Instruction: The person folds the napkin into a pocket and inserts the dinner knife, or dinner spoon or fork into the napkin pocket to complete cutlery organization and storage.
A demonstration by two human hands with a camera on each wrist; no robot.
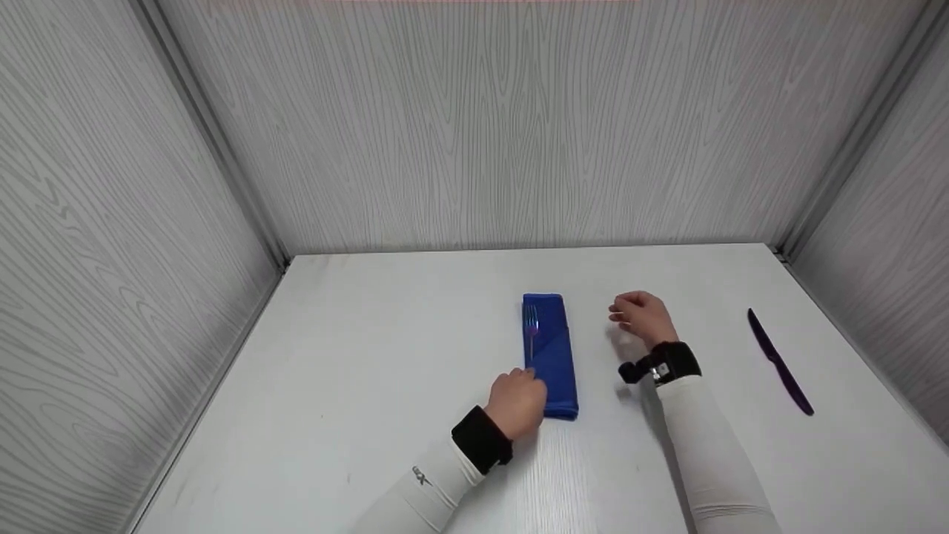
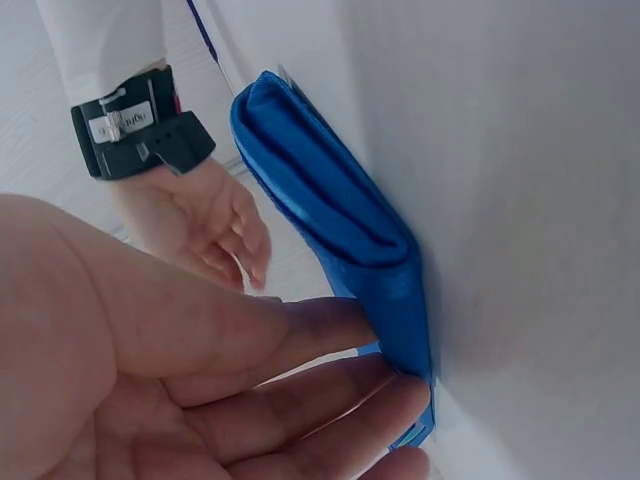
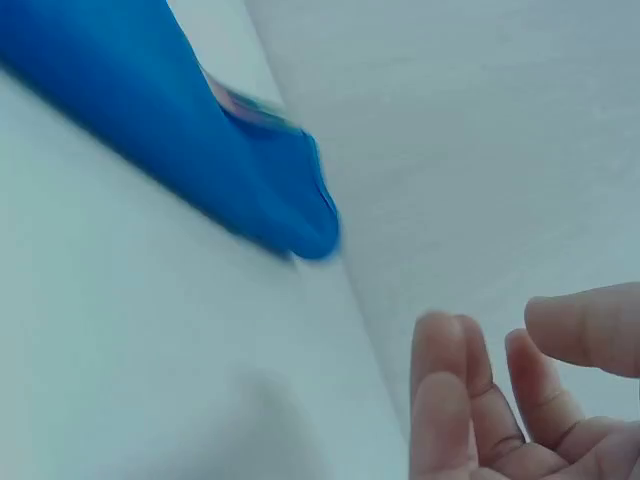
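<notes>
A blue folded cloth napkin (image 1: 556, 363) lies lengthwise on the white table, with a diagonal fold across it. On its far left part rests a shiny iridescent fork (image 1: 531, 319), tines pointing away; the near end of its handle is hidden. My left hand (image 1: 517, 404) is at the napkin's near left edge, thumb and fingers pinching the cloth there. In the left wrist view the napkin's layered near end (image 2: 310, 180) shows beyond the thumb. My right hand (image 1: 643, 317) hovers to the right of the napkin, fingers loosely bent and holding nothing.
A dark purple knife (image 1: 780, 362) lies at the right side of the table (image 1: 356, 356), its blade pointing away. Pale wood-grain panels (image 1: 474, 133) stand at the back and on both sides.
</notes>
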